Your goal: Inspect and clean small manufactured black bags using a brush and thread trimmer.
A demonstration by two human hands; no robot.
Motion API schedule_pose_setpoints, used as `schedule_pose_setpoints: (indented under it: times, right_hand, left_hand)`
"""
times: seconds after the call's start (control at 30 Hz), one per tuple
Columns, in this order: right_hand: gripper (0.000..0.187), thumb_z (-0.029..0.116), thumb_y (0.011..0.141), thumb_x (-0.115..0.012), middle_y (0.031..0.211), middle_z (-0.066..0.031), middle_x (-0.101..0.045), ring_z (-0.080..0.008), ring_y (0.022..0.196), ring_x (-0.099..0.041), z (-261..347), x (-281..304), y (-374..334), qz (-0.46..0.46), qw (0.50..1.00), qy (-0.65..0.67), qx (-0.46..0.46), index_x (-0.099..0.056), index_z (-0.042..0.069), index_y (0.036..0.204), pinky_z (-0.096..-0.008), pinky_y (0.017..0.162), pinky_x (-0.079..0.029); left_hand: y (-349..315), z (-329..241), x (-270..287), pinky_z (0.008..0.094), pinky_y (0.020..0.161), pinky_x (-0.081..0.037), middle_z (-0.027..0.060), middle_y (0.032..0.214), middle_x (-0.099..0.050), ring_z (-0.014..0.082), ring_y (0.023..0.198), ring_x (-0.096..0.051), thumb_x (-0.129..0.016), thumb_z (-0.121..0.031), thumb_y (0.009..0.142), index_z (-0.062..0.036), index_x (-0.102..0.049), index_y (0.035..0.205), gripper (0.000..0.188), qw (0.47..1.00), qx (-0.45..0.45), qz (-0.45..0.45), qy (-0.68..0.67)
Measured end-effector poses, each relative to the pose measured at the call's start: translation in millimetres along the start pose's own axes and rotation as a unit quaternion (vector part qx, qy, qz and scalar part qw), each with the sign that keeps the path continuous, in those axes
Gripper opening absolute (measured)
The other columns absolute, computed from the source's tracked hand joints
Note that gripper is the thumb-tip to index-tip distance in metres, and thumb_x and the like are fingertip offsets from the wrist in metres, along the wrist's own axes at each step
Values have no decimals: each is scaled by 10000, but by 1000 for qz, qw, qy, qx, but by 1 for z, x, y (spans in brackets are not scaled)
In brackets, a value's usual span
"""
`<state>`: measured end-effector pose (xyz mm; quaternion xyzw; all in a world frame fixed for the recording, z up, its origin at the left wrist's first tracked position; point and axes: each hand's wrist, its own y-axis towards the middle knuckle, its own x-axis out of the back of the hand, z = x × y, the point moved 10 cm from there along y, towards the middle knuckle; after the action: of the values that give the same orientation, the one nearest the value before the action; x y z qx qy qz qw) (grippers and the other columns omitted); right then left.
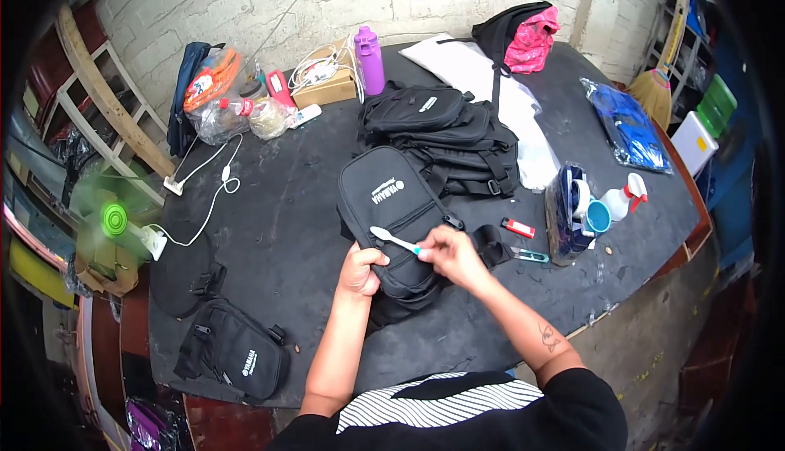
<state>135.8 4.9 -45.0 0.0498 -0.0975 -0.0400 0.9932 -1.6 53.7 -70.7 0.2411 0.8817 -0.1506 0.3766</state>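
Note:
A black sling bag [384, 175] with a white printed logo and a front zipper lies at the middle of the dark table. My left hand [360, 269] is closed on its near left edge, thumb on top. Over the front of the bag, my right hand [455, 256] pinches a white toothbrush [396, 240] with a blue-green part by the fingers. The brush head points left, above the bag's zipper area; whether its bristles touch the fabric I cannot tell. The bag's strap [493, 248] extends to the right of my right hand.
Several black bags [458, 128] are piled behind. Another small black bag [237, 351] lies near left. At right are a utility knife [531, 255], a red-and-white small item [518, 228], a blue cup [598, 217] and a spray bottle [619, 202]. A purple bottle [371, 62] stands at the back.

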Motion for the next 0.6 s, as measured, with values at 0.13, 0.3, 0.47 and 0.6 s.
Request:
schedule_pose_setpoints:
  times: [0.13,0.3,0.47,0.6]
  right_hand:
    - [65,14,747,-655,664,-64,-565,-147,584,-560,8,117,33,-267,926,-260,66,-617,-1,797,-298,551,-459]
    - [128,62,734,-679,679,-71,-577,-116,645,-560,41,59,47,-132,967,-182,117,-580,-18,730,-264,598,-453]
    - [82,42,726,-657,562,-61,-542,-114,521,-524,21,51,59,-89,992,-79,36,-580,18,710,-272,495,-427]
    - [103,48,747,-653,597,-47,-530,-97,518,-510,14,98,69,-211,970,-114,45,-564,11,711,-267,481,-408]
  left_hand:
    - [-7,3,-12,343,922,-440,144,1139,-568,283,1059,-552,-462,94,562,61,-456,1236,675,1000,7,-8,6]
    - [-11,-2,-14,344,936,-428,149,1175,-555,287,1081,-542,-477,103,546,58,-436,1256,713,1000,23,-5,11]
    - [-16,-8,-15,333,911,-441,134,1121,-582,270,1040,-562,-486,100,549,41,-442,1251,707,1000,8,-7,28]
    - [-10,-3,-17,331,890,-450,125,1111,-584,259,1013,-569,-486,97,549,37,-446,1247,702,999,24,4,42]
